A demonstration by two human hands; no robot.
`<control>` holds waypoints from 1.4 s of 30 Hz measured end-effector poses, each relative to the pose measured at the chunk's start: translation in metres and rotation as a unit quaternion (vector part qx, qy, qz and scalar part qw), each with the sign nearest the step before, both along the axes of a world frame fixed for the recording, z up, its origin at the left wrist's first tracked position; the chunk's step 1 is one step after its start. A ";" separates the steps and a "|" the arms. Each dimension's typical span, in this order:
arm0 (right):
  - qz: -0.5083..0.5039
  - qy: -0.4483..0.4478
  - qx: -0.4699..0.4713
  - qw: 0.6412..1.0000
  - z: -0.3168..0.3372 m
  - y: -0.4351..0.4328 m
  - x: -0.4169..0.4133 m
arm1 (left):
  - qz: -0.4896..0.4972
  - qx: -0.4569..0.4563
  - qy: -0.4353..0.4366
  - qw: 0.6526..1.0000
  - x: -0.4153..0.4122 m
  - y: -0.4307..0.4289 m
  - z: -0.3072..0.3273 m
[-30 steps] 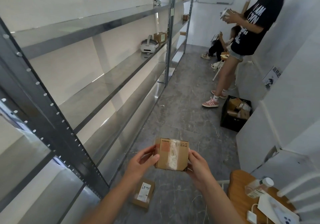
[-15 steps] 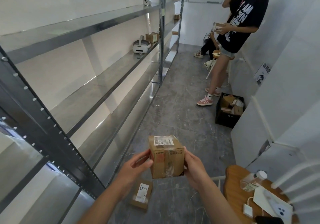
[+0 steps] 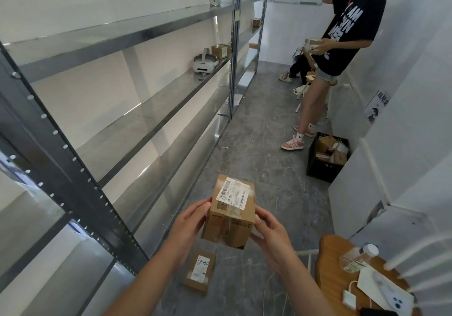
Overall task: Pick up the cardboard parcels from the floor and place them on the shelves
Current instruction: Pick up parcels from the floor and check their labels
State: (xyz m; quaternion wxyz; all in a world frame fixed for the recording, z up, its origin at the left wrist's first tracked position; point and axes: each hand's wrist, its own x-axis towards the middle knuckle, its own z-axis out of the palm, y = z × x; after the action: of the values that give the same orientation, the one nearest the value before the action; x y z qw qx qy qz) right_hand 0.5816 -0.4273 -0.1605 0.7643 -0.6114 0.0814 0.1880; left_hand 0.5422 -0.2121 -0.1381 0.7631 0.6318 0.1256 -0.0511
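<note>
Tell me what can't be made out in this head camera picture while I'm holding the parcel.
Head view:
- Label on the held parcel: print too small and blurred under tape.
- Right hand: grip partly hidden behind the parcel.
- Black crate: parcel count hidden by its wall and the pile.
- Seated person: mostly hidden behind the standing person.

I see the parcel [image 3: 230, 211] dead centre, up off the floor, the left hand [image 3: 188, 227] on its left side, the right hand [image 3: 271, 237] on its right. Below it a second parcel [image 3: 199, 273] lies on the floor, near the foot of the shelves [image 3: 156, 110] running along the left. Farther along one shelf sits a headset [image 3: 205, 63], a small box [image 3: 220, 50] just behind it. Right side: a crate [image 3: 320, 171] by the wall, a person [image 3: 342, 46] standing beyond it, and nearest, a table [image 3: 327, 262] carrying a bottle [image 3: 354, 259] and a phone [image 3: 393, 299].
</note>
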 end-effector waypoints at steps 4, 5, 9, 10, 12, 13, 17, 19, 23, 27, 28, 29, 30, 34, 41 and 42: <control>-0.009 -0.013 0.036 0.999 -0.002 0.000 -0.001 | 0.014 0.033 -0.013 0.999 0.001 -0.001 0.001; -0.009 -0.021 0.042 0.999 -0.003 0.000 -0.002 | 0.022 0.047 -0.013 0.999 0.001 0.000 0.001; -0.003 -0.050 0.017 0.999 -0.010 0.002 -0.004 | 0.043 0.070 0.000 0.997 0.000 0.005 -0.005; 0.000 -0.053 -0.003 0.999 -0.011 0.003 -0.004 | 0.047 0.065 0.007 0.997 0.000 0.005 -0.008; 0.003 -0.052 -0.026 0.998 -0.012 0.005 -0.005 | 0.058 0.047 0.022 0.997 -0.001 0.005 -0.013; 0.002 -0.052 -0.024 0.998 -0.012 0.006 -0.005 | 0.064 0.034 0.029 0.997 -0.001 0.004 -0.015; 0.012 -0.043 -0.012 0.999 -0.010 0.007 -0.005 | 0.062 -0.007 0.051 0.997 -0.003 0.001 -0.022; 0.014 -0.016 -0.004 1.000 -0.013 0.007 -0.004 | 0.066 -0.032 0.055 0.996 -0.004 -0.001 -0.024; 0.011 0.028 0.012 0.999 -0.017 0.011 -0.001 | 0.081 -0.064 0.055 0.993 -0.003 -0.005 -0.027; 0.023 0.019 0.015 0.999 -0.012 0.015 -0.003 | 0.094 -0.074 0.052 0.991 -0.005 -0.007 -0.033; 0.024 0.016 0.010 1.000 -0.011 0.015 -0.004 | 0.092 -0.074 0.047 0.992 -0.006 -0.007 -0.034; 0.022 0.012 0.004 1.000 -0.011 0.015 -0.004 | 0.090 -0.073 0.040 0.992 -0.006 -0.007 -0.035; 0.019 0.007 -0.003 1.000 -0.011 0.015 -0.004 | 0.089 -0.072 0.033 0.993 -0.006 -0.007 -0.035; 0.012 -0.022 -0.028 0.999 -0.009 0.015 -0.003 | 0.080 -0.060 0.038 0.994 -0.004 -0.006 -0.041; 0.025 -0.071 -0.046 0.996 0.001 0.012 0.006 | 0.061 -0.024 0.071 0.995 -0.001 -0.007 -0.051; 0.029 -0.077 -0.052 0.995 0.002 0.012 0.007 | 0.062 -0.018 0.073 0.995 -0.002 -0.009 -0.051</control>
State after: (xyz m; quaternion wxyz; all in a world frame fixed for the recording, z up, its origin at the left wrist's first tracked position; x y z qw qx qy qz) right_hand 0.5890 -0.4151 -0.1589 0.7301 -0.6646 0.0146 0.1580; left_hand 0.5407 -0.2209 -0.1894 0.7651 0.6033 0.2191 -0.0524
